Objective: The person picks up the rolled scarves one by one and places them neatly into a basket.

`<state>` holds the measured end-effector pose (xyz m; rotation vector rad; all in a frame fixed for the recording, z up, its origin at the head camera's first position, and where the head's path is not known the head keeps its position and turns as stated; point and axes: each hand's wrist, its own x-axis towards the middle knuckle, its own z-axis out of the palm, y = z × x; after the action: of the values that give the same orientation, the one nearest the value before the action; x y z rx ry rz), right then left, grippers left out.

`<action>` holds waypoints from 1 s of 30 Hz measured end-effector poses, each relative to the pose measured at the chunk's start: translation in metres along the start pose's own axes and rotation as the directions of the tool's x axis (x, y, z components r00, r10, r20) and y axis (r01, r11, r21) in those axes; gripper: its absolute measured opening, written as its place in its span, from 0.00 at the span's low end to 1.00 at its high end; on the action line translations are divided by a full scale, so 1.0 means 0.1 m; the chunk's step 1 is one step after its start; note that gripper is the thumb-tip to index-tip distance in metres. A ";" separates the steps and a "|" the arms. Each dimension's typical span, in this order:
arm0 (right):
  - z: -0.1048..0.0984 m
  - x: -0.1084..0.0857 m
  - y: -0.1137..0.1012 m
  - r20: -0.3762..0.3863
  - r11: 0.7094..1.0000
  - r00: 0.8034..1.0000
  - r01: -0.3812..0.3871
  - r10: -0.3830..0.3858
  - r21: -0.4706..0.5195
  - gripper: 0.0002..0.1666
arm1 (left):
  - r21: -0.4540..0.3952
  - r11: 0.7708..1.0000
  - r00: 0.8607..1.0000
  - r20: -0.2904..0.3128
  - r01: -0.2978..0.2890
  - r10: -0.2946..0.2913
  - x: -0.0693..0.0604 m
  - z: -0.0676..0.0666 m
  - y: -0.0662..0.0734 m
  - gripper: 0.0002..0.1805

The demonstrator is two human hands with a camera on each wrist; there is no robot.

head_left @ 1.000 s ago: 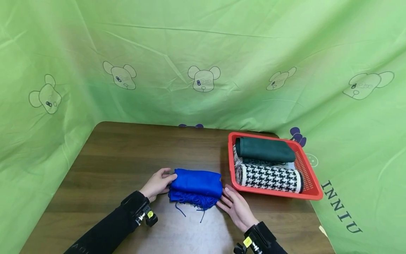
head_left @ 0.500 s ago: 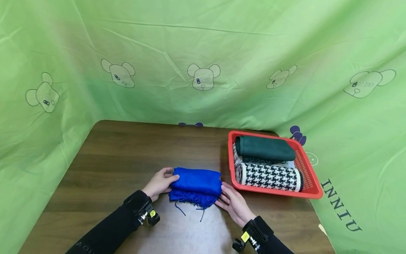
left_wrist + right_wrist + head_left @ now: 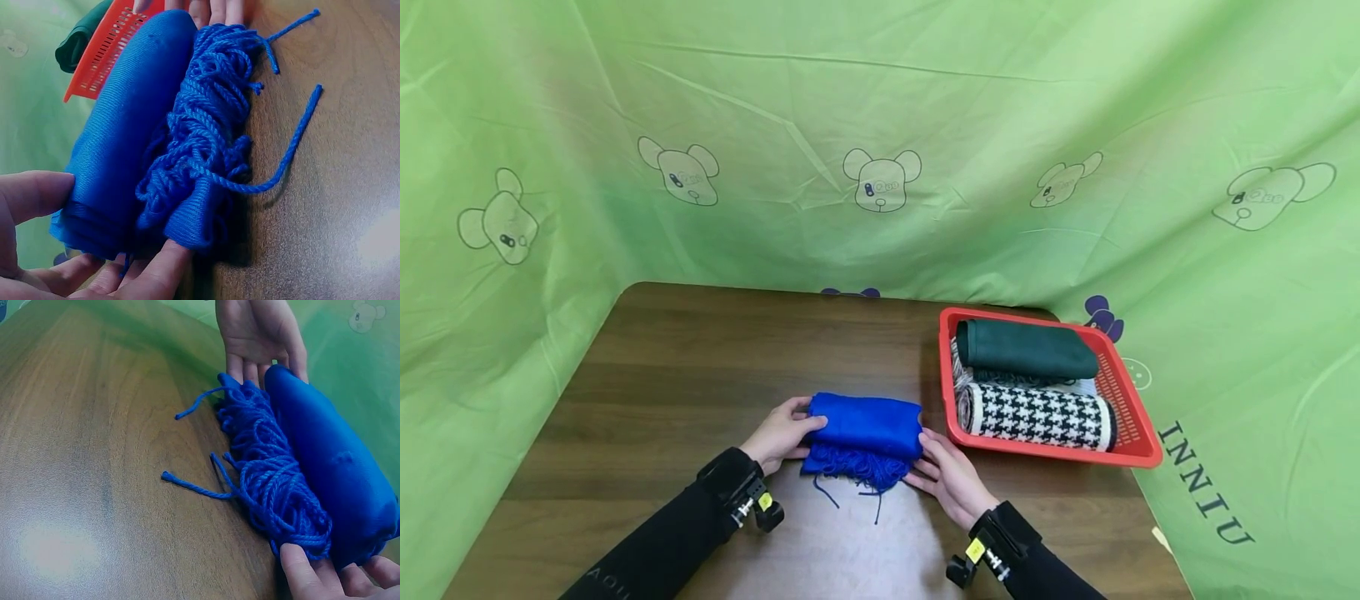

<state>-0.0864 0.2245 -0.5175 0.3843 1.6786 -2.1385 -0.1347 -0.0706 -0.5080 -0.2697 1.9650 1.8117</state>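
A blue fringed scarf [image 3: 867,425], rolled with its knotted fringe along the near side, lies on the wooden table in the head view. My left hand [image 3: 781,435] holds its left end, the thumb on the roll and the fingers low at the end and partly beneath, as the left wrist view shows. At the opposite end my right hand [image 3: 951,475] holds the scarf, thumb against the roll [image 3: 340,469] and fingers by the fringe [image 3: 281,481]. Two loose blue strands trail onto the tabletop.
Right of the scarf stands a red plastic basket [image 3: 1045,455]. Inside are a dark green rolled cloth [image 3: 1030,350] and a black-and-white houndstooth roll [image 3: 1037,417]. A green curtain [image 3: 790,100] hangs around the table [image 3: 700,350].
Both hands have edged slightly inward along the scarf's ends, the left one a little rightward and the right one a little leftward. The scarf stays in nearly the same place.
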 end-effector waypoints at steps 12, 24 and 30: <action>0.06 0.04 -0.01 -0.024 1.000 1.000 -0.012 0.011 -0.014 0.41 | -0.043 0.999 1.000 0.016 -0.008 0.008 0.03 -0.02 -0.06 0.36; 0.08 0.07 -0.01 -0.002 0.999 0.999 -0.035 0.035 -0.020 0.37 | -0.007 0.994 0.993 -0.046 -0.111 0.111 -0.02 0.03 -0.11 0.36; 0.11 0.07 0.01 -0.013 1.000 1.000 -0.019 0.019 0.001 0.34 | -0.037 0.994 0.995 -0.034 -0.098 0.097 -0.01 0.02 -0.13 0.36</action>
<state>-0.0915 0.2124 -0.5187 0.4132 1.6743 -2.1275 -0.1280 -0.0707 -0.5196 -0.2203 1.9991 1.9195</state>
